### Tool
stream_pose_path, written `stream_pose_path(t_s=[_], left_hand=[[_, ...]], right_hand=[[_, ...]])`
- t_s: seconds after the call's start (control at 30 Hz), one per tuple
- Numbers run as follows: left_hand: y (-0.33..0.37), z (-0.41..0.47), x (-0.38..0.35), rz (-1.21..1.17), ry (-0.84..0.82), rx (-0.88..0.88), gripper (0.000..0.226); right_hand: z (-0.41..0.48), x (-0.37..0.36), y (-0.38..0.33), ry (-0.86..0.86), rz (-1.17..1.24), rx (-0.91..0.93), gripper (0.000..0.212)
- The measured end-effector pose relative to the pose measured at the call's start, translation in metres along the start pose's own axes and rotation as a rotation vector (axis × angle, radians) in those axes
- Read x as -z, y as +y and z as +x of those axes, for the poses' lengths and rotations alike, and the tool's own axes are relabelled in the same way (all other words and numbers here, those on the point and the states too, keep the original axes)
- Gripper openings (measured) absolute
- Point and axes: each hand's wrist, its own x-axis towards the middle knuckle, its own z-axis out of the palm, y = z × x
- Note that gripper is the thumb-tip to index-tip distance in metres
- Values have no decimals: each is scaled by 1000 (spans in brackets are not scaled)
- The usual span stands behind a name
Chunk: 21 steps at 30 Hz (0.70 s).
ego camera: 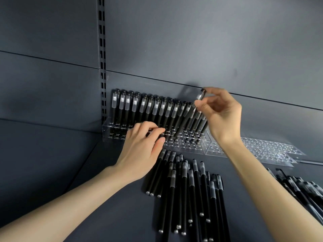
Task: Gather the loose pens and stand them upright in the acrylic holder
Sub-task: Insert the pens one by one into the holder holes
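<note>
A clear acrylic holder [111,130] stands against the back panel, with several black pens [138,109] with frosted caps upright in its rear holes. My right hand [220,114] pinches the cap end of one black pen [185,123], tilted, its tip down at the holder's front holes. My left hand [145,145] rests on the holder's front edge with fingers curled; what they hold is hidden. A pile of loose black pens [188,193] lies on the shelf in front.
A second, empty acrylic holder [265,149] lies to the right of the first. Another heap of black pens [300,191] sits at the right edge. A slotted upright rail [102,67] runs up the dark back panel on the left.
</note>
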Motion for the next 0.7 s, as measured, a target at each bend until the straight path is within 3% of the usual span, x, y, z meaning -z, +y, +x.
stream_pose_path(t_s=[0.2, 0.7], left_hand=[[-6, -3, -12, 234, -77, -73, 50], [-4, -2, -12, 257, -132, -54, 52]], right_hand=[[4, -9, 5, 75, -138, 128, 27], [-2, -21, 23, -99, -369, 119, 23]])
